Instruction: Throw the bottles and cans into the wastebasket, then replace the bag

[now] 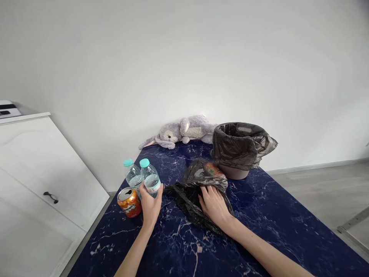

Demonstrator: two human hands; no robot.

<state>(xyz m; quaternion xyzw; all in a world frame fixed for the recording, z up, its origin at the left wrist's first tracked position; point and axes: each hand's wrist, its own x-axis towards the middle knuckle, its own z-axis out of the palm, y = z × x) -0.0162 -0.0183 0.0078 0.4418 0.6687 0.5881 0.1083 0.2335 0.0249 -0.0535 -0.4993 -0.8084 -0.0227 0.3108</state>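
My left hand [150, 206] is wrapped around a small clear water bottle [150, 177] with a teal cap, standing upright on the table. A second such bottle [132, 175] stands just to its left, and an orange soda can [129, 201] stands in front of that one. My right hand [213, 204] rests on a loose black plastic bag [193, 192] lying on the table, with its fingers curled into the plastic. Something orange [211, 168] shows through the bag's far end.
A dark blue marbled table [259, 227] holds everything. A bin lined with a black bag [240, 148] stands at the back right. A grey plush toy [180, 131] lies against the wall. A white cabinet [37, 181] stands at the left.
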